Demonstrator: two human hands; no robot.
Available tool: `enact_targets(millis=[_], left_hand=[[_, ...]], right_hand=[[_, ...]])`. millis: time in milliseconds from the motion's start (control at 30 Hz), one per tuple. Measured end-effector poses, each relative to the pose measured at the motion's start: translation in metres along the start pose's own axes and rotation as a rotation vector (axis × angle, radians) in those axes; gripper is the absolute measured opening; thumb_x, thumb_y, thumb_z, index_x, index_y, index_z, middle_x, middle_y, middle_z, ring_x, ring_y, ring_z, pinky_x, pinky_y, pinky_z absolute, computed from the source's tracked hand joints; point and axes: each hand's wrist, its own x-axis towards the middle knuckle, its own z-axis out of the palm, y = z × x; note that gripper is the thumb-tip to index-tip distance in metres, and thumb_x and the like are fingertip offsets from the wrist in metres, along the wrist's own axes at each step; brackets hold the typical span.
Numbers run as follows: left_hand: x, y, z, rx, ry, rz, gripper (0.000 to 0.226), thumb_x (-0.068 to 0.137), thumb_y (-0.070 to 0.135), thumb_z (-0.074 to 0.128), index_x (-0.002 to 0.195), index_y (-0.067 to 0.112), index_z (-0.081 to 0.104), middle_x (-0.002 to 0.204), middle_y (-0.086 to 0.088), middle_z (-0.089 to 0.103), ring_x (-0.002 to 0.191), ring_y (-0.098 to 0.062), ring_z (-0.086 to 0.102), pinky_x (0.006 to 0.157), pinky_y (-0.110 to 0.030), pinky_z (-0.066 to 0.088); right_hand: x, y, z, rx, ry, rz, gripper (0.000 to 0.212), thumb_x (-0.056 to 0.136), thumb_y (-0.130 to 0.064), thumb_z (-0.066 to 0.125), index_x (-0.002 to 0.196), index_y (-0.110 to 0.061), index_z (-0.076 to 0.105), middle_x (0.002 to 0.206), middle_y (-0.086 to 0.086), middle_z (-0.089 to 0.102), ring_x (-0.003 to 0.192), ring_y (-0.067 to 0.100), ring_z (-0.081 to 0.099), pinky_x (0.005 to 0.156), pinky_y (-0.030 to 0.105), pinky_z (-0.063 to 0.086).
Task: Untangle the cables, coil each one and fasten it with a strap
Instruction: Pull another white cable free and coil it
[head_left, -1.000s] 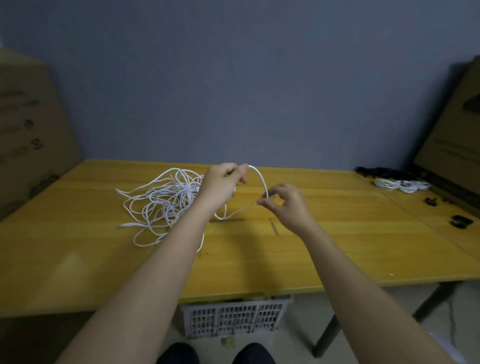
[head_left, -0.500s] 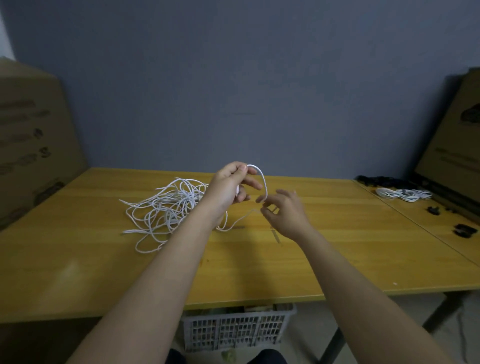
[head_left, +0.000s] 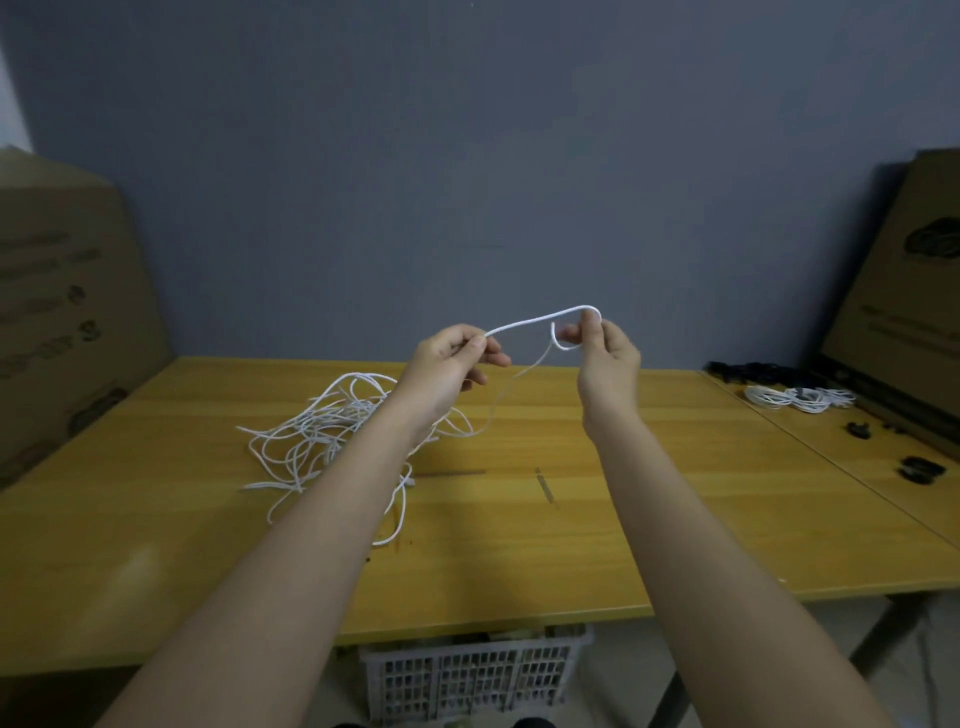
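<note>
Grey wall behind; yellow wooden table (head_left: 675, 525) serves as the landmark.

Item: tangled white cables (head_left: 322, 436), a loose heap on the table, left of centre. Not yet sorted.

Item: coiled white cables (head_left: 800, 399), far right end of the table, apparently finished; whether they are strapped is too small to tell.

Item: black straps (head_left: 920, 469), near the table's right edge, unused.

Item: plastic basket (head_left: 472, 675), under the table's front edge.

Progress, judged: early on this heap; one cable end is raised above the table, first loop only starting. Untangling, coiling and strapping remain.

Left hand (head_left: 447, 366): thumb and forefinger pinch the strand, the other fingers loosely extended.

Right hand (head_left: 605, 358): fingertips pinch the strand where it bends back in a small hook; the remainder trails down to the heap.
</note>
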Motion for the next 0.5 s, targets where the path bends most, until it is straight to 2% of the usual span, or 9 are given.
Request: enact_targets(millis=[100,167,233,300,333,367,400,467,500], left_hand=[[0.012,0.015,-0.002,0.017,0.015,0.033,0.025,0.102,0.014,0.041,0.084,0.017,0.059,0.075,0.004,0.067,0.052,-0.003,0.048,0.057,-0.016,0.041],[0.019,0.022,-0.006,0.014,0.046,0.051,0.026,0.102,0.014,0.042,0.083,0.016,0.060,0.069,0.002,0.063,0.049,-0.003,0.046,0.053,-0.015,0.039],[0.025,0.026,-0.009,0.015,0.092,0.057,0.027,0.101,0.014,0.043,0.082,0.017,0.061,0.066,0.002,0.060,0.049,-0.005,0.044,0.052,-0.016,0.038],[0.031,0.029,-0.010,0.007,0.145,0.056,0.028,0.101,0.014,0.043,0.080,0.018,0.061,0.064,0.001,0.058,0.046,-0.004,0.042,0.050,-0.015,0.037],[0.035,0.032,-0.011,-0.026,0.182,0.051,0.029,0.102,0.013,0.042,0.078,0.017,0.060,0.064,0.000,0.056,0.042,-0.002,0.041,0.048,-0.015,0.035],[0.038,0.035,-0.013,-0.073,0.220,0.046,0.030,0.102,0.013,0.042,0.077,0.017,0.058,0.063,-0.001,0.054,0.040,-0.001,0.039,0.046,-0.014,0.034],[0.041,0.038,-0.016,-0.110,0.254,0.045,0.030,0.102,0.013,0.041,0.077,0.016,0.058,0.063,-0.001,0.053,0.039,-0.001,0.038,0.046,-0.014,0.033],[0.046,0.043,-0.022,-0.109,0.284,0.052,0.030,0.102,0.013,0.041,0.077,0.016,0.058,0.063,0.001,0.054,0.040,-0.002,0.038,0.048,-0.016,0.033],[0.048,0.044,-0.024,-0.092,0.278,0.056,0.030,0.102,0.013,0.042,0.078,0.016,0.059,0.064,0.002,0.056,0.042,-0.002,0.038,0.049,-0.017,0.033]], right_hand=[[0.010,-0.019,0.006,0.241,-0.030,0.084,0.027,0.097,-0.023,0.054,0.073,-0.013,0.060,0.069,-0.001,0.062,0.070,0.011,0.059,0.087,0.031,0.049],[0.019,-0.031,0.006,0.396,-0.064,0.120,0.026,0.097,-0.021,0.055,0.073,-0.011,0.059,0.067,-0.001,0.056,0.067,0.011,0.056,0.085,0.033,0.050],[0.025,-0.036,0.006,0.560,-0.159,0.156,0.031,0.100,-0.023,0.047,0.072,-0.010,0.054,0.060,-0.001,0.052,0.061,0.012,0.057,0.077,0.028,0.052],[0.027,-0.040,0.002,0.599,-0.307,0.222,0.033,0.102,-0.029,0.039,0.075,-0.013,0.048,0.047,-0.005,0.042,0.042,0.008,0.048,0.054,0.020,0.050],[0.029,-0.039,-0.003,0.509,-0.383,0.226,0.033,0.102,-0.032,0.038,0.076,-0.014,0.047,0.045,-0.006,0.035,0.035,0.006,0.036,0.042,0.018,0.039],[0.032,-0.037,-0.009,0.307,-0.438,0.173,0.033,0.102,-0.034,0.039,0.076,-0.015,0.049,0.046,-0.007,0.031,0.035,0.006,0.028,0.037,0.018,0.029],[0.036,-0.032,-0.016,0.020,-0.477,0.062,0.033,0.102,-0.033,0.041,0.076,-0.016,0.053,0.048,-0.008,0.031,0.038,0.007,0.027,0.039,0.019,0.025],[0.043,-0.019,-0.027,-0.553,-0.502,-0.196,0.030,0.102,-0.027,0.043,0.078,-0.020,0.060,0.054,-0.007,0.038,0.048,0.011,0.037,0.048,0.025,0.030],[0.046,-0.013,-0.030,-0.723,-0.488,-0.260,0.028,0.102,-0.025,0.042,0.080,-0.021,0.060,0.057,-0.005,0.042,0.053,0.014,0.041,0.052,0.028,0.032]])
